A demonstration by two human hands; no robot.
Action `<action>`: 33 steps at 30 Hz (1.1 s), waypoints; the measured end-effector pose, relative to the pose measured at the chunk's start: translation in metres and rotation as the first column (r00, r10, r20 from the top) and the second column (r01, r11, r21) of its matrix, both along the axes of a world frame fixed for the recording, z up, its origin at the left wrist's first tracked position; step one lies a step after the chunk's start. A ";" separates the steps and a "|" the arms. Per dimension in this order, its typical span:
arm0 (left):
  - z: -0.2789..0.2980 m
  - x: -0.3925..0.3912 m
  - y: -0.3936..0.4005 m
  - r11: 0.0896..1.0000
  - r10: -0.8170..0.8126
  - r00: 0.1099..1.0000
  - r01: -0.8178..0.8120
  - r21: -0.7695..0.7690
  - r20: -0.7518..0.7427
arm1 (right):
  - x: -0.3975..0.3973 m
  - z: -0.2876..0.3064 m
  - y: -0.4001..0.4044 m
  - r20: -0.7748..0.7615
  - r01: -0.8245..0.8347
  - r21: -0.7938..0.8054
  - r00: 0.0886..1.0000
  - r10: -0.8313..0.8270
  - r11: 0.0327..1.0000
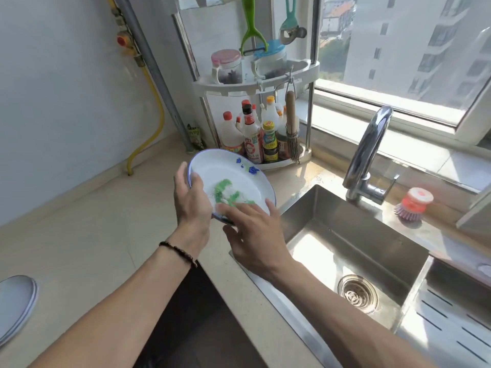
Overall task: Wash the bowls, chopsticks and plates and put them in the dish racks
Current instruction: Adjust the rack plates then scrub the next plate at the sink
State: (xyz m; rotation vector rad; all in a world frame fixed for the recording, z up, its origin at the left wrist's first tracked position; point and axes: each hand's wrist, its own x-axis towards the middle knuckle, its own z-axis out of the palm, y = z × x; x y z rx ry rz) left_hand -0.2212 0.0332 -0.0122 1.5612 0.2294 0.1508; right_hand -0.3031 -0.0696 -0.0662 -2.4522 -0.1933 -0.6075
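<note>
— Holding what, the left hand (192, 205)?
— A white plate (233, 179) with a blue rim, gripped by its edge and tilted above the counter (106, 235), just left of the sink (353, 251).
— And the right hand (255, 235)?
— Fingers straight, pressing a soapy green sponge (225, 193) onto the plate's face.

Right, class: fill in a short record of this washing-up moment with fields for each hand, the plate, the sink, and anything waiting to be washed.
left hand: left hand grips the plate's rim
right hand: right hand presses a green sponge on the plate with straight fingers
plate: white plate, blue rim, tilted, held over the counter's edge beside the sink
sink: steel sink, no dishes visible; no water seen running from the tap
waiting: stacked plates on the counter, far left
</note>
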 end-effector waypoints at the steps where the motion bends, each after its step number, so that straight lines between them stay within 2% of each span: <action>1: 0.004 0.003 0.004 1.000 -0.023 1.000 0.023 0.014 0.015 | -0.001 0.001 -0.009 -0.105 -0.062 0.015 0.992 0.063 0.998; 4: 0.004 0.004 0.007 0.996 -0.044 0.997 0.039 0.081 0.057 | 0.003 0.011 -0.032 -0.385 -0.140 -0.085 0.918 0.097 0.986; 6: 0.000 0.004 0.008 0.999 0.025 0.999 -0.027 0.047 0.043 | 0.004 0.017 -0.031 -0.446 -0.205 -0.014 0.877 0.177 0.979; 8: -0.001 0.006 0.009 1.000 0.023 1.000 -0.023 0.002 0.021 | 0.005 0.022 -0.028 -0.455 -0.271 0.104 0.843 0.287 0.957; 10: -0.001 0.007 0.010 0.999 -0.012 1.000 0.012 0.051 0.016 | 0.009 0.022 -0.032 -0.490 -0.231 0.166 0.824 0.283 0.959; 13: 0.002 0.006 0.007 0.996 0.004 0.999 -0.007 0.084 0.039 | 0.012 0.018 -0.033 -0.503 -0.169 0.126 0.838 0.210 0.977; 16: 0.006 0.005 0.011 0.995 -0.063 0.997 0.059 0.074 0.044 | -0.002 0.015 -0.031 -0.463 -0.274 0.177 0.825 0.326 0.945; 17: 0.007 0.003 0.013 0.991 -0.100 0.995 0.097 0.090 0.032 | -0.002 0.013 -0.038 -0.473 -0.274 0.148 0.824 0.311 0.950; 20: 0.009 -0.004 0.015 0.977 -0.192 0.980 0.195 0.087 -0.049 | 0.013 0.012 -0.063 -0.523 -0.230 -0.073 0.837 0.159 0.970; 24: 0.007 -0.014 0.012 0.925 -0.353 0.915 0.372 0.072 -0.196 | 0.034 0.015 -0.075 -0.504 -0.285 -0.240 0.854 0.132 0.928; 28: 0.006 -0.011 0.014 0.937 -0.342 0.922 0.350 0.016 -0.183 | 0.021 0.011 -0.082 -0.503 -0.267 -0.323 0.861 0.074 0.908; 30: 0.006 -0.006 0.013 0.967 -0.253 0.952 0.255 -0.007 -0.171 | 0.001 0.011 -0.078 -0.536 -0.276 -0.291 0.840 0.082 0.916; 33: -0.001 -0.002 0.008 0.980 -0.196 0.967 0.197 -0.015 -0.164 | -0.023 0.017 -0.050 -0.577 -0.340 -0.074 0.781 0.238 0.937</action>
